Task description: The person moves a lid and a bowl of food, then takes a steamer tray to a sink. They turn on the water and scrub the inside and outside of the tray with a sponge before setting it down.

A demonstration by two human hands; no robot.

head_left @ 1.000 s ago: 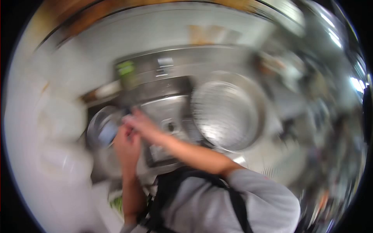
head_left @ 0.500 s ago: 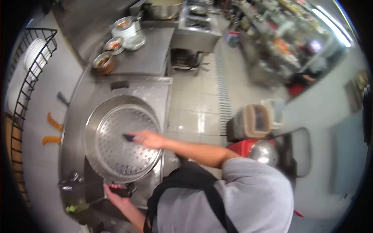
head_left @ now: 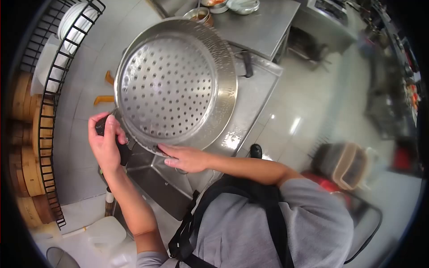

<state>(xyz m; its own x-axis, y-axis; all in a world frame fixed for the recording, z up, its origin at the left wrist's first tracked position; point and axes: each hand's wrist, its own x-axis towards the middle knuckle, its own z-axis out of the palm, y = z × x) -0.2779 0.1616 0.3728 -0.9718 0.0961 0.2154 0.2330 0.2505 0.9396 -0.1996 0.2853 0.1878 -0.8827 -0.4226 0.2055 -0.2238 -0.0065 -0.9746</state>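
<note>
A large round steel steamer pan (head_left: 167, 87) with a perforated base fills the middle of the head view, tilted over the sink. My left hand (head_left: 106, 138) is closed around its black side handle at the lower left. At the lower rim is my right hand (head_left: 187, 158), its fingers bent against the metal. A small dark thing shows at those fingertips, too little of it to name. The pan's second black handle (head_left: 248, 64) sticks out at the upper right. Water drops cling to the pan's wall.
Below the pan lies a sink basin (head_left: 154, 190). A black wire rack (head_left: 47, 147) with white plates (head_left: 76, 22) and bamboo steamers (head_left: 31, 169) stands at the left. Yellow-handled tools (head_left: 104, 100) are beside it. Small pots (head_left: 199, 15) sit on the steel counter (head_left: 257, 29) beyond.
The steamer pan has been raised and tilted. My left hand has come up with its handle, and my right hand has moved from the perforated base to the rim. The view has turned.
</note>
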